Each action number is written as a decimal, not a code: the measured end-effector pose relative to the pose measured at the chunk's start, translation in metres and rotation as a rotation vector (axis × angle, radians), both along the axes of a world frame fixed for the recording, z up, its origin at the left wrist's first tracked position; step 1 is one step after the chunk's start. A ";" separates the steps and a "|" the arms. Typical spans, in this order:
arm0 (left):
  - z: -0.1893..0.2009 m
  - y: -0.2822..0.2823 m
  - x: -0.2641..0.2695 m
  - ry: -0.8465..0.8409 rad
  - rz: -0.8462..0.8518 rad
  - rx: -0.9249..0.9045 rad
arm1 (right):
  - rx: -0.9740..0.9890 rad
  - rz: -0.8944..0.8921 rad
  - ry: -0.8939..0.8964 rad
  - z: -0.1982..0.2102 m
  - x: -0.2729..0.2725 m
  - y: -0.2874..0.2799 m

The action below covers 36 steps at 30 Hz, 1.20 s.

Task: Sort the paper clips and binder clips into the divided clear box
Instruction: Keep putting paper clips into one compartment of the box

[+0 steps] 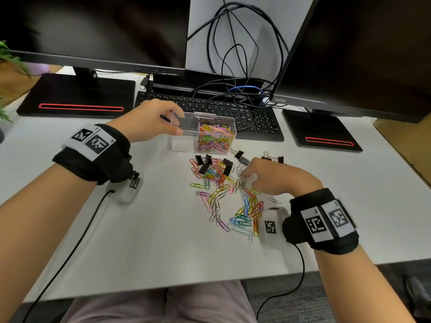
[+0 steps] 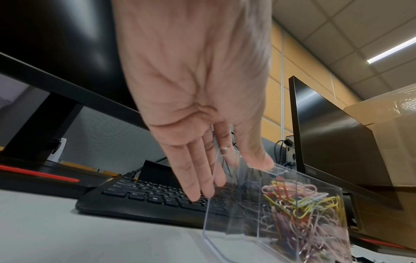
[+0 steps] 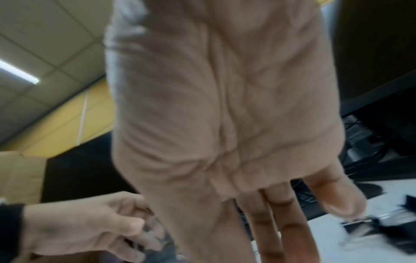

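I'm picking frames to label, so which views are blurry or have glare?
Head view: mostly sharp, edges bowed by the wide lens. Left wrist view: the clear box is reflective and slightly smeared. Right wrist view: heavily motion-blurred, right hand soft, binder clips smeared.

Divided clear box [image 1: 184, 145] before keyboard [image 1: 256, 120], loose clips [image 1: 224, 194] before box, apparently apart

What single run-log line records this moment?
left hand: steadies clear box | right compartment: paper clips | left compartment: empty | right hand: over loose clips | binder clips: unsorted
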<state>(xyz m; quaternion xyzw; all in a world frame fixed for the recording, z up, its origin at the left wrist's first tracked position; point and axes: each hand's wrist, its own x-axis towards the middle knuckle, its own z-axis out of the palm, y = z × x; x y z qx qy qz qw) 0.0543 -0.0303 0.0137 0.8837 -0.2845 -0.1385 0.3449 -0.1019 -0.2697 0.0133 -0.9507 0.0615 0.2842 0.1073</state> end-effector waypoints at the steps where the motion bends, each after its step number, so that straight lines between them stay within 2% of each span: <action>1: 0.001 0.000 0.000 -0.001 -0.002 -0.001 | 0.022 0.029 0.018 0.001 0.000 0.005; 6: 0.001 0.000 -0.001 0.005 0.004 0.004 | 0.008 0.011 -0.060 0.004 0.008 0.014; 10: 0.001 0.000 -0.001 0.011 0.003 0.008 | -0.034 -0.005 -0.049 0.003 0.010 0.016; 16: 0.001 -0.001 0.000 0.010 0.000 0.012 | 0.079 0.093 -0.057 0.005 0.001 0.013; 19: 0.001 0.000 0.000 0.006 -0.003 0.012 | 0.128 0.056 -0.121 0.004 -0.001 0.002; 22: 0.001 0.000 0.000 -0.001 -0.005 0.013 | 0.093 0.002 -0.191 0.008 -0.006 -0.008; 27: 0.001 -0.001 -0.001 -0.010 -0.002 -0.007 | 0.063 0.019 -0.106 0.003 -0.004 -0.003; 31: 0.001 0.000 -0.001 -0.011 -0.007 0.002 | 0.008 -0.035 -0.108 0.001 0.001 -0.012; 36: 0.001 -0.001 0.000 -0.010 -0.015 0.016 | 0.027 -0.074 -0.274 0.005 0.010 -0.005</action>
